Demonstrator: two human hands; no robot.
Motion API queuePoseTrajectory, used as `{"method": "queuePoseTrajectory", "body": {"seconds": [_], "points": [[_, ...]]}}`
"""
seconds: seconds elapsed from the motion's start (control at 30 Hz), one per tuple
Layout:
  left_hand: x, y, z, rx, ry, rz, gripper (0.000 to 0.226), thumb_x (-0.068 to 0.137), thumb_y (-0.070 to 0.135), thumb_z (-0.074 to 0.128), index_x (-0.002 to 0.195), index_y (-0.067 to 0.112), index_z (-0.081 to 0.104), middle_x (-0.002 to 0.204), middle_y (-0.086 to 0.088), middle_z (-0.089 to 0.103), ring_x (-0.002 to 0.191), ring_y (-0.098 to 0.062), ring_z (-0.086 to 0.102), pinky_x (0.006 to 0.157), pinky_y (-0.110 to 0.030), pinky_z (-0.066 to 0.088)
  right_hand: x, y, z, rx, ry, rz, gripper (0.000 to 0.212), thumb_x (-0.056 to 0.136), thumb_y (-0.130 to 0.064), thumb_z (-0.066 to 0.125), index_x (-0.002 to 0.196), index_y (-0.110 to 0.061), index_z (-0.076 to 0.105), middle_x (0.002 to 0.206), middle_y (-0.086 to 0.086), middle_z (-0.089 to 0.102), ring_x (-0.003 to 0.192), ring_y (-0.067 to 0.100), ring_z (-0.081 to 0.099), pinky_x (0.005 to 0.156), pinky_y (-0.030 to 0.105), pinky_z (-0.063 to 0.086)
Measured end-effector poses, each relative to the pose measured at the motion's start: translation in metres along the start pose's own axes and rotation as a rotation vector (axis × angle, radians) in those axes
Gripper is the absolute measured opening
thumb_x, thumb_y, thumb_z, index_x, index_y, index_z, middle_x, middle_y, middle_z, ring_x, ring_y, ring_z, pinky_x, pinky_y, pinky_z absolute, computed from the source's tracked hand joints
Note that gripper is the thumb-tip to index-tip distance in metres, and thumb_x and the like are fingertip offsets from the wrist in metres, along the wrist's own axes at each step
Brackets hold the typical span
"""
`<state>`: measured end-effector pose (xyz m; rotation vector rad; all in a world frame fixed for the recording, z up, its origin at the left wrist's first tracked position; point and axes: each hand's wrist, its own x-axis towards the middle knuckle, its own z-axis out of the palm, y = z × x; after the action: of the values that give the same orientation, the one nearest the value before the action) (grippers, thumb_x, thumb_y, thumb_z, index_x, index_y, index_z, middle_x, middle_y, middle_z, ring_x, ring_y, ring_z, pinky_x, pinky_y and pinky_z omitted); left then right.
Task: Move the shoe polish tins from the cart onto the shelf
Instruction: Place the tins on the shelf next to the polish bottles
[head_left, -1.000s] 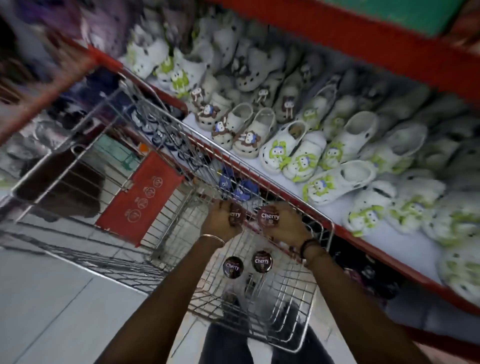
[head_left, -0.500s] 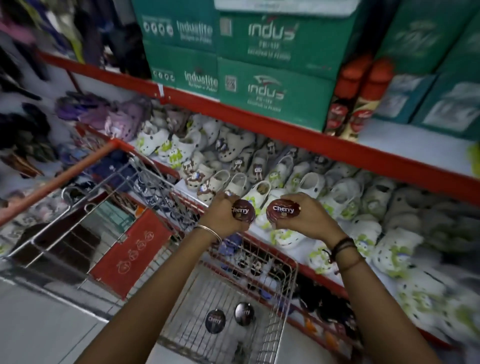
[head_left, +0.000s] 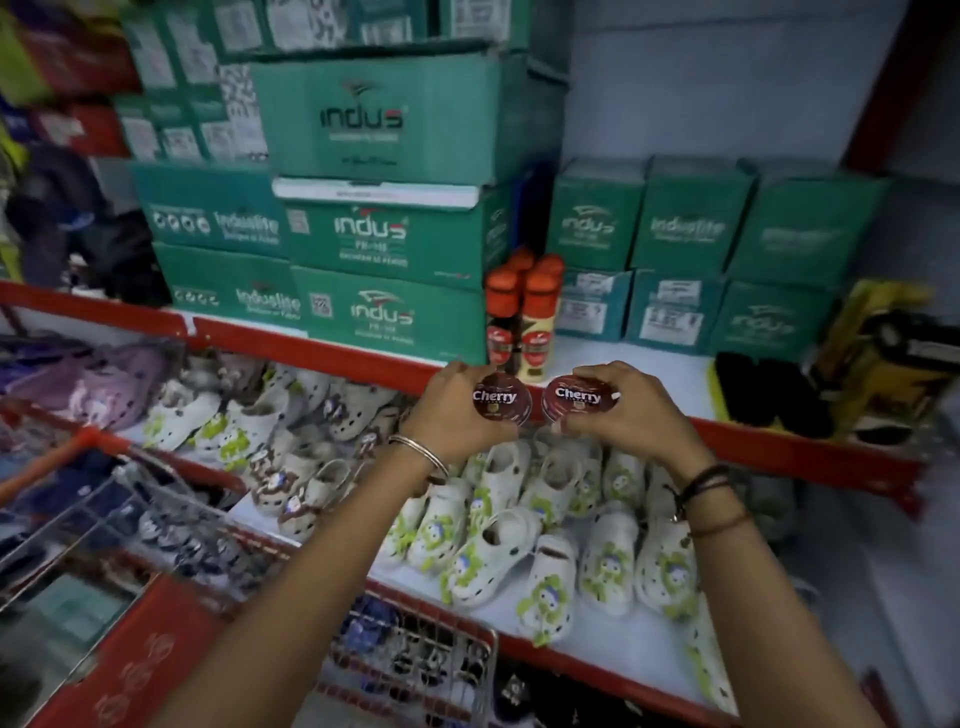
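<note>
Both hands have risen from the cart (head_left: 457, 670) to the shelf (head_left: 649, 384) edge: left hand (head_left: 457, 410) and right hand (head_left: 618, 410) each clasp a tin (lids facing up), left tin (head_left: 501, 401) just beside right tin (head_left: 577, 399).

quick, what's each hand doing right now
Left hand: closed on a Cherry shoe polish tin.
Right hand: closed on a second Cherry tin.

Dark-red tins (head_left: 502, 400) lettered white, green boxes (head_left: 384, 119), red-edged shelf (head_left: 810, 452).
</note>
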<state>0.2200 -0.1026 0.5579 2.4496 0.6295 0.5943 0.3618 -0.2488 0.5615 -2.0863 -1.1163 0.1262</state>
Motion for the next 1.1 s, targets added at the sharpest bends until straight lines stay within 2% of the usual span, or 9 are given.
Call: {"method": "queuePoseTrajectory", "body": {"seconds": [0.1, 0.2, 0.33, 0.43, 0.6, 0.67, 0.83, 0.97, 1.1], "points": [[0.025, 0.023, 0.017, -0.017, 0.027, 0.057, 0.075, 0.05, 0.038, 0.07, 0.12, 0.014, 0.059, 0.115, -0.017, 0.06, 0.106, -0.031, 0.058, 0.096, -0.033, 0.048, 0.007, 0.014, -0.031, 0.005, 0.072, 0.031, 0.072, 0.059, -0.031, 0.085, 0.123, -0.013, 0.059, 0.115, 0.005, 0.059, 0.1, 0.016, 0.056, 0.084, 0.023, 0.04], [0.051, 0.038, 0.037, -0.018, 0.023, 0.071, 0.077, 0.049, 0.043, 0.069, 0.119, 0.014, 0.06, 0.114, -0.016, 0.06, 0.105, -0.032, 0.057, 0.095, -0.035, 0.049, 0.017, 0.027, -0.057, -0.008, 0.105, 0.062, 0.071, 0.062, -0.031, 0.085, 0.124, -0.01, 0.057, 0.122, 0.009, 0.057, 0.105, 0.024, 0.058, 0.086, 0.028, 0.042], [0.083, 0.053, 0.067, -0.021, -0.007, 0.091, 0.059, 0.051, 0.041, 0.072, 0.101, 0.011, 0.065, 0.106, -0.015, 0.066, 0.1, -0.032, 0.06, 0.085, -0.031, 0.048, 0.036, 0.045, -0.077, -0.013, 0.113, 0.12, 0.068, 0.063, -0.024, 0.085, 0.123, -0.008, 0.055, 0.125, 0.013, 0.057, 0.097, 0.021, 0.054, 0.085, 0.027, 0.042], [0.105, 0.057, 0.087, 0.018, -0.057, 0.068, 0.068, 0.054, 0.037, 0.078, 0.113, 0.008, 0.06, 0.116, -0.019, 0.061, 0.111, -0.034, 0.054, 0.092, -0.036, 0.047, 0.052, 0.06, -0.082, -0.042, 0.094, 0.169, 0.073, 0.062, -0.023, 0.086, 0.126, -0.008, 0.053, 0.127, 0.014, 0.058, 0.104, 0.024, 0.056, 0.088, 0.028, 0.044], [0.141, 0.056, 0.115, 0.135, -0.106, 0.016, 0.075, 0.064, 0.038, 0.076, 0.124, 0.003, 0.047, 0.127, -0.023, 0.053, 0.119, -0.037, 0.047, 0.1, -0.041, 0.044, 0.078, 0.082, -0.078, -0.103, 0.038, 0.226, 0.067, 0.06, -0.021, 0.086, 0.119, -0.004, 0.057, 0.116, 0.016, 0.065, 0.098, 0.025, 0.059, 0.088, 0.029, 0.047], [0.152, 0.057, 0.122, 0.163, -0.111, -0.004, 0.07, 0.07, 0.037, 0.072, 0.123, 0.002, 0.044, 0.125, -0.023, 0.054, 0.116, -0.039, 0.05, 0.095, -0.042, 0.047, 0.086, 0.087, -0.075, -0.122, 0.018, 0.25, 0.065, 0.061, -0.021, 0.085, 0.117, -0.002, 0.058, 0.114, 0.016, 0.065, 0.095, 0.024, 0.059, 0.087, 0.028, 0.047], [0.175, 0.059, 0.134, 0.171, -0.125, -0.053, 0.058, 0.076, 0.036, 0.064, 0.118, 0.001, 0.045, 0.119, -0.023, 0.057, 0.108, -0.04, 0.056, 0.086, -0.04, 0.049, 0.102, 0.1, -0.068, -0.194, -0.022, 0.309, 0.057, 0.063, -0.029, 0.082, 0.109, -0.004, 0.059, 0.11, 0.016, 0.065, 0.095, 0.03, 0.062, 0.089, 0.04, 0.054], [0.183, 0.06, 0.138, 0.146, -0.132, -0.084, 0.054, 0.079, 0.034, 0.063, 0.117, -0.001, 0.046, 0.117, -0.024, 0.06, 0.107, -0.04, 0.058, 0.082, -0.036, 0.049, 0.105, 0.102, -0.066, -0.214, -0.059, 0.326, 0.051, 0.066, -0.029, 0.079, 0.105, -0.004, 0.059, 0.108, 0.015, 0.064, 0.093, 0.03, 0.061, 0.082, 0.037, 0.055], [0.19, 0.055, 0.141, 0.09, -0.147, -0.11, 0.045, 0.078, 0.035, 0.063, 0.104, -0.002, 0.058, 0.109, -0.023, 0.064, 0.1, -0.038, 0.063, 0.079, -0.035, 0.052, 0.105, 0.103, -0.066, -0.212, -0.074, 0.343, 0.051, 0.067, -0.03, 0.078, 0.105, -0.001, 0.06, 0.107, 0.016, 0.065, 0.094, 0.031, 0.062, 0.083, 0.042, 0.055]]}}
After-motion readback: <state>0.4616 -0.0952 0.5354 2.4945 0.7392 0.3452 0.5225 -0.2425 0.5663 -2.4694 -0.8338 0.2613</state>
